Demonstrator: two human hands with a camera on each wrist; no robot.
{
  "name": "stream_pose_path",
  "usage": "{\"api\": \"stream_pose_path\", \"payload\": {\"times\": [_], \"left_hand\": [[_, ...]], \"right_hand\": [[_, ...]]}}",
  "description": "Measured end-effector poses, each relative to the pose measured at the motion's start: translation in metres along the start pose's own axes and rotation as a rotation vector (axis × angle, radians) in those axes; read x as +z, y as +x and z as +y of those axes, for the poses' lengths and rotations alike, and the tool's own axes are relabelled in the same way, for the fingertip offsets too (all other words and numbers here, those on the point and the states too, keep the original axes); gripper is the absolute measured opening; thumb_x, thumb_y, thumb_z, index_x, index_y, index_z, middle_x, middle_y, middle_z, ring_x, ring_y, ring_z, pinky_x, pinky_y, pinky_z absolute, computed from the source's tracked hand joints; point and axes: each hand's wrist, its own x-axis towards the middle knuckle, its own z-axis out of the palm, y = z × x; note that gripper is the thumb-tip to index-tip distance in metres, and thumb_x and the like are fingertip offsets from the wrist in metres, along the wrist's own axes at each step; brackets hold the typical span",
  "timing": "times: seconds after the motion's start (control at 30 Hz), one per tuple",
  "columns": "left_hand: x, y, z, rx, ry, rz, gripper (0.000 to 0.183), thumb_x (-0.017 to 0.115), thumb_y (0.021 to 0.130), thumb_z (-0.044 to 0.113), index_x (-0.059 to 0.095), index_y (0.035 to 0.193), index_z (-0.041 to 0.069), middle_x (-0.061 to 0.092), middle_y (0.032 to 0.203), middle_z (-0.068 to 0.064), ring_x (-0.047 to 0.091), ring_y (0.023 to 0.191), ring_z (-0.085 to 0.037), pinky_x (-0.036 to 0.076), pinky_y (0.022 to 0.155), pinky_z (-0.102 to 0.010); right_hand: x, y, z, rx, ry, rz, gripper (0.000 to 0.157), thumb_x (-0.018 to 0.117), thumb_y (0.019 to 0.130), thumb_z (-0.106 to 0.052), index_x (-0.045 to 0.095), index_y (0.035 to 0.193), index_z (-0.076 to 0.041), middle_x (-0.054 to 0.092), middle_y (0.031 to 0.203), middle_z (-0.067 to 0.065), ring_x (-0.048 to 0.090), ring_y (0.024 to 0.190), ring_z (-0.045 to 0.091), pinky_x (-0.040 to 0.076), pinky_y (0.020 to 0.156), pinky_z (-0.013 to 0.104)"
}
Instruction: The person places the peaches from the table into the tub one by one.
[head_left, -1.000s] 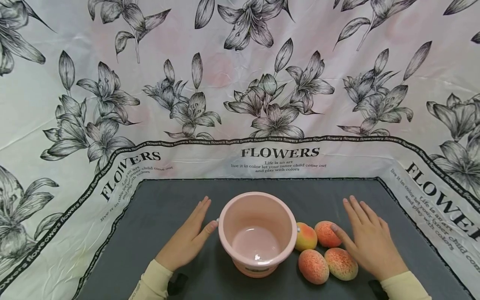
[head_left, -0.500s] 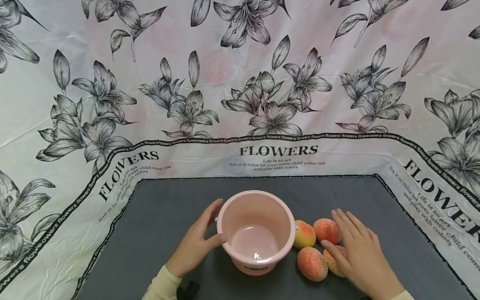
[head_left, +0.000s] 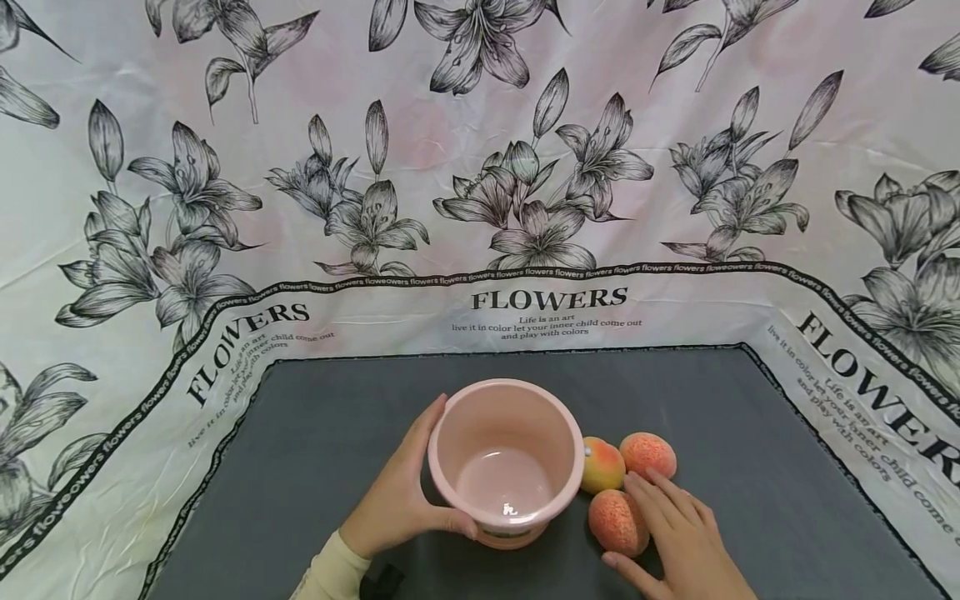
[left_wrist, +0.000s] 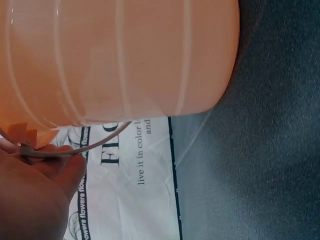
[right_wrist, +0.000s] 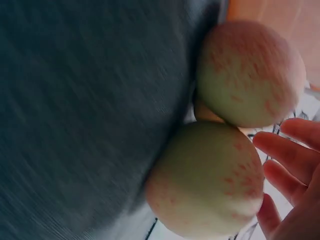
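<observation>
A pink plastic bucket stands upright on the grey mat. My left hand holds its left side, thumb toward the front and fingers reaching behind. In the left wrist view the fingers meet the bucket's rim beside its thin wire handle. To the right of the bucket lie a yellow-orange peach, a coral peach and a speckled red peach. My right hand extends over another peach, hidden in the head view; its fingers are spread against or close beside that peach.
A dark grey mat covers the work surface. Its border is white with black FLOWERS lettering. Behind rises a pale cloth printed with lilies. A black object shows beneath my left wrist.
My left hand has moved right and now holds the bucket's side. My right hand has come down and left over the nearest right peach, covering it. The view has shifted slightly.
</observation>
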Motion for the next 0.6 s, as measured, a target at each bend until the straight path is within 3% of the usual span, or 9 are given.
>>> {"api": "stream_pose_path", "payload": {"times": [0.23,0.47,0.6], "left_hand": [[0.002,0.002,0.000,-0.004,0.049,0.008,0.157,0.108,0.055,0.055,0.007,0.175,0.039,0.018,0.180,0.012,0.028,0.164,-0.025,0.036,0.121,-0.072],[0.000,0.003,-0.003,0.045,0.099,0.045,0.155,0.108,0.057,0.048,0.009,0.175,0.036,0.022,0.179,0.010,0.032,0.163,-0.022,0.039,0.122,-0.066],[-0.002,0.003,-0.004,0.066,0.111,0.032,0.156,0.108,0.056,0.052,0.008,0.175,0.034,0.021,0.179,0.009,0.033,0.161,-0.023,0.041,0.122,-0.062]], "right_hand": [[0.014,-0.004,-0.002,-0.061,-0.066,0.076,0.098,0.087,0.075,-0.075,0.061,0.150,-0.017,0.062,0.154,0.006,0.039,0.148,0.025,0.030,0.109,0.057],[0.013,-0.001,-0.003,-0.044,-0.081,0.034,0.101,0.091,0.070,-0.073,0.061,0.150,-0.018,0.063,0.154,0.004,0.041,0.148,0.027,0.030,0.107,0.058],[0.013,0.000,-0.004,-0.039,-0.094,0.028,0.103,0.097,0.067,-0.064,0.061,0.151,-0.017,0.063,0.153,0.005,0.044,0.147,0.028,0.031,0.106,0.059]]}}
